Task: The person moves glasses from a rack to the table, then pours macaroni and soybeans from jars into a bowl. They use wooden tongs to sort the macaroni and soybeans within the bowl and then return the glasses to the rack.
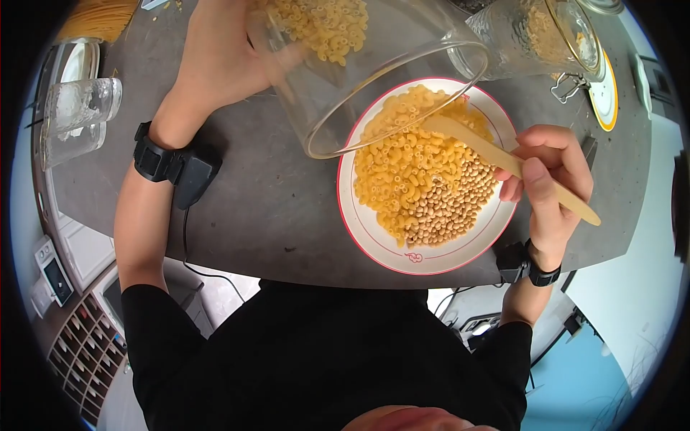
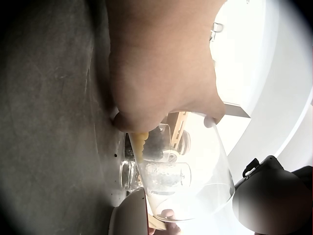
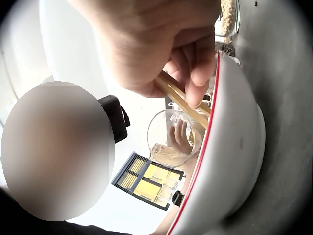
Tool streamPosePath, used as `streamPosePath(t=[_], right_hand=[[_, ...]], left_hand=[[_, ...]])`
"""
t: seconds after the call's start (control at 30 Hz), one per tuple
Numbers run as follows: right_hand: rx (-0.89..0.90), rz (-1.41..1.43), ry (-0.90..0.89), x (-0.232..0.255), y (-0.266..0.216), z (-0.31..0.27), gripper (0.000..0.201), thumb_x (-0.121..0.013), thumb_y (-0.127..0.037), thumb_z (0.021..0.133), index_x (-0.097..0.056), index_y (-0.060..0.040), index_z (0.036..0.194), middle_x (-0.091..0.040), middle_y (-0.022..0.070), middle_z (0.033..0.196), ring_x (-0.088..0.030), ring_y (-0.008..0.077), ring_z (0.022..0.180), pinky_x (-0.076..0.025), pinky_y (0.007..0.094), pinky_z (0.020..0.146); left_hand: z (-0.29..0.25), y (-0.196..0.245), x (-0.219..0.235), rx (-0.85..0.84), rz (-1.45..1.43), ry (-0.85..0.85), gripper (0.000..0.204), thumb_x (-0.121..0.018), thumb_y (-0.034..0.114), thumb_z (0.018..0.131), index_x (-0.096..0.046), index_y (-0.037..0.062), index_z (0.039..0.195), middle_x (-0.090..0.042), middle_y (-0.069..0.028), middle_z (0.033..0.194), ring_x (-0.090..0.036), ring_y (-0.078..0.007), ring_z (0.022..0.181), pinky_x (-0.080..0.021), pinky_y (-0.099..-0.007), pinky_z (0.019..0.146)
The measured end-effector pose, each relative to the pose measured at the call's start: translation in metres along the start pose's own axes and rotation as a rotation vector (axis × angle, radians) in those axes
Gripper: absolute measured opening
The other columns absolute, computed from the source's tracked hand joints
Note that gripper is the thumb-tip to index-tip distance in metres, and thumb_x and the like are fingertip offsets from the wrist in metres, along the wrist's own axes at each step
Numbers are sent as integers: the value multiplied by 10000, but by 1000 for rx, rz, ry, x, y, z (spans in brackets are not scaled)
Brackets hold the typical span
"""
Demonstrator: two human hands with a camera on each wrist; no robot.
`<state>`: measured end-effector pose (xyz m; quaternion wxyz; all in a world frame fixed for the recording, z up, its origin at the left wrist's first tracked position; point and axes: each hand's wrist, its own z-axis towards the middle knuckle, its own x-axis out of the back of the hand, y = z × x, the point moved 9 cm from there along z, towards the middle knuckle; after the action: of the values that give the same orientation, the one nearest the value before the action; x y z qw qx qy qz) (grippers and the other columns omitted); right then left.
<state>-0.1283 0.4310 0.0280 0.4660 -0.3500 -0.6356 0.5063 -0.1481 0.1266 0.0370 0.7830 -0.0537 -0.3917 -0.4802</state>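
Note:
My left hand (image 1: pixel 223 61) grips a wide clear glass jar (image 1: pixel 298 93), tipped on its side with its mouth over the bowl. Macaroni (image 1: pixel 327 32) lies inside toward the jar's base. In the left wrist view, thumb and fingers span the base of this jar (image 2: pixel 220 171). Below the mouth stands a white, red-rimmed bowl (image 1: pixel 370 251) holding macaroni (image 1: pixel 392 176) and round beige beans (image 1: pixel 449 212), the beans toward the near right. My right hand (image 1: pixel 557 179) pinches wooden tongs (image 1: pixel 496 154) at the bowl's right; their tips reach the macaroni. Both tong arms (image 3: pixel 188 110) show in the right wrist view.
A clip-top glass jar (image 1: pixel 503 43) lies at the back right, beside a yellow-rimmed white disc (image 1: pixel 605 97). Clear glasses (image 1: pixel 75 115) stand at the far left, with spaghetti (image 1: pixel 97 18) behind. A cable (image 1: pixel 188 251) trails from the left wrist camera over the table edge.

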Motion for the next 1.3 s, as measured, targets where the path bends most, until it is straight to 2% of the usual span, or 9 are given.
streamPosePath(t=[0.13,0.47,0.63,0.8,0.9,0.97,1.03,1.07,1.3], right_hand=[[-24,53,-79,-7,2,-1,206,-586,15,931,-602,51,1133,-720,160,830,-659,142,628,-519,251,570],[-56,81,-20,-6,5,-3,188,-535,22,938,-592,49,1115,-703,152,790,-658,152,606,-515,254,546],[112,326,-54,0,-5,-4,148,-502,-55,963,-527,32,1080,-705,186,771,-612,171,538,-495,272,484],[267,363,-35,-6,-10,-10,361,-652,-280,997,-499,30,1103,-685,197,831,-609,173,562,-516,282,512],[412,94,15,2,-12,-20,482,-719,-406,957,-526,18,1081,-643,171,902,-644,184,689,-525,287,626],[413,125,-30,4,-16,-23,425,-738,-345,944,-556,15,1077,-671,153,899,-659,180,682,-526,285,625],[514,-255,41,0,-26,-28,362,-756,-254,915,-582,19,1075,-694,138,849,-669,168,654,-534,290,602],[620,-373,-48,-11,-37,-23,312,-767,-181,880,-603,13,1061,-703,116,791,-668,171,609,-531,294,566],[755,-467,-135,-35,-40,-20,270,-769,-99,834,-632,-11,1050,-713,86,779,-644,214,546,-510,317,506]], left_hand=[[-1,-2,-2,11,-34,14,938,-908,128,699,-408,126,1491,-405,-218,1551,-376,-398,1463,-342,-490,1166],[2,3,0,11,42,-3,929,-903,133,714,-396,129,1492,-420,-224,1540,-385,-404,1456,-341,-502,1165],[1,0,2,-39,58,4,927,-905,139,717,-398,126,1493,-421,-230,1536,-389,-405,1452,-341,-498,1166],[1,0,0,9,-1,12,948,-917,139,705,-400,136,1500,-405,-225,1547,-391,-401,1451,-339,-494,1169],[-1,-2,-3,30,-77,47,964,-918,123,693,-399,146,1505,-389,-221,1559,-391,-398,1452,-341,-490,1170],[-1,0,-2,28,-37,33,969,-917,120,691,-397,151,1508,-384,-218,1562,-386,-394,1456,-344,-487,1169],[-1,-2,-2,21,-2,19,974,-915,117,688,-395,155,1510,-380,-214,1566,-380,-390,1460,-347,-483,1167],[-3,-5,-2,9,1,18,974,-914,119,690,-392,158,1512,-379,-210,1568,-374,-385,1464,-350,-481,1165],[0,-1,-2,40,-1,-4,969,-911,130,699,-385,147,1513,-385,-204,1566,-366,-384,1469,-332,-481,1175]])
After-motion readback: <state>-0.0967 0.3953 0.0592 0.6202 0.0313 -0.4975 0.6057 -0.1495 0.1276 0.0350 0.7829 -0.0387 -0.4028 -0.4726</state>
